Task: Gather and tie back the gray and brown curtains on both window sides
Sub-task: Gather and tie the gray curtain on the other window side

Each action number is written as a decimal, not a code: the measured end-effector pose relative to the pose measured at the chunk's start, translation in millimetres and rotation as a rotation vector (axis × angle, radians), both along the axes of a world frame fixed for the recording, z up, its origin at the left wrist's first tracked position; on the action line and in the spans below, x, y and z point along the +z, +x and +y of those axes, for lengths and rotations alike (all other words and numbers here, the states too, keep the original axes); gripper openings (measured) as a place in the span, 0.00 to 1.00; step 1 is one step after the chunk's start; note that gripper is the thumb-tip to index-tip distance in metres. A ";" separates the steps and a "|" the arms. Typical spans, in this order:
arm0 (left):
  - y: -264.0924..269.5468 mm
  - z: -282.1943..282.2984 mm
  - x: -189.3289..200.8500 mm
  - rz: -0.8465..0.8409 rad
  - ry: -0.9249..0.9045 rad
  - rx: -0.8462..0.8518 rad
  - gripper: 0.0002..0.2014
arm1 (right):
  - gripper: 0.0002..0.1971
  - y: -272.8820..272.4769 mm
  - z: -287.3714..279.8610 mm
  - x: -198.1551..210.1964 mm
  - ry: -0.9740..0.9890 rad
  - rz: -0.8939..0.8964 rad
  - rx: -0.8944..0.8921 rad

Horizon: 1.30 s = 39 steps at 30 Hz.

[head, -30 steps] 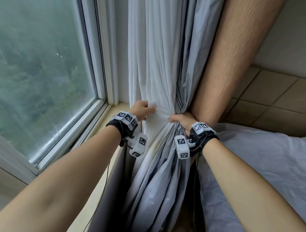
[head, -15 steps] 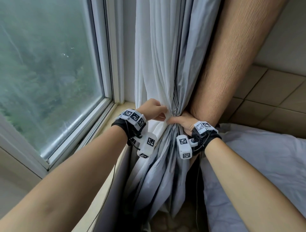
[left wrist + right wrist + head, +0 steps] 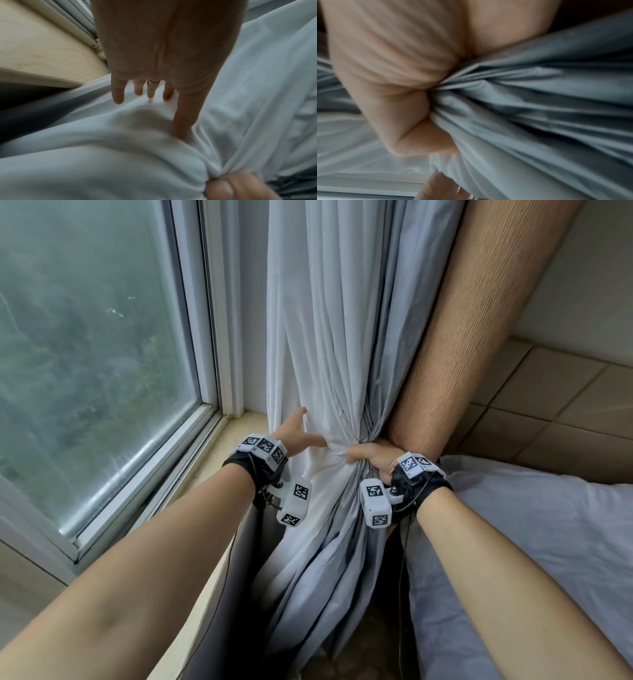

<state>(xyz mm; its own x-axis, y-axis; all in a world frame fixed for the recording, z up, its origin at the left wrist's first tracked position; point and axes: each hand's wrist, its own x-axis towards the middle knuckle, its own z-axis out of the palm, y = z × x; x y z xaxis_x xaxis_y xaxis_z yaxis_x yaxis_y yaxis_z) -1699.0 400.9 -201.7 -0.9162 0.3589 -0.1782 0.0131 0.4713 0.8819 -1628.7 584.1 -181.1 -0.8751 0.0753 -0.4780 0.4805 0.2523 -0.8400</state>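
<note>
Gathering the curtains at one window side.
Our right hand clamps gray curtain and brown curtain bunched; left hand, fingers spread wide, sweeps loose folds toward that grip.

Soft daylight from the window on my left; my head view bends at its edges, and both wrist views are dim and blurred.

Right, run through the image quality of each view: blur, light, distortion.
Head view: sharp, lit by daylight from the hazy glass window; wide-angle bending at the edges. Left wrist view: the open left hand is fairly clear against the pale gray pleated curtain, softer toward the bottom. Right wrist view: blurred throughout and dim; the right hand gripping the gathered folds is smeared.
</note>
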 end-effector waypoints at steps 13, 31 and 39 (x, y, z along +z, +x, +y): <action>9.4 -14.1 12.8 -0.042 0.310 0.021 0.05 | 0.07 -19.8 -2.6 -10.5 0.144 0.305 -0.188; 28.4 -14.3 30.2 -0.016 0.211 -0.156 0.12 | 0.35 -20.3 -15.8 -17.7 0.211 0.312 -0.093; 7.1 -12.8 12.1 0.097 0.051 -0.019 0.40 | 0.32 0.9 -14.1 -3.0 0.066 0.149 0.004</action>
<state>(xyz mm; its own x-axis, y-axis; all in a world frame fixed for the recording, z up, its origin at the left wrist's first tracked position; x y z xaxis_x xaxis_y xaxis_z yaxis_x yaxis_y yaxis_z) -1691.9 388.1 -189.7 -0.9210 0.3832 -0.0700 0.1082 0.4243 0.8991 -1627.9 569.9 -184.1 -0.9364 0.0983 -0.3369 0.3504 0.3110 -0.8834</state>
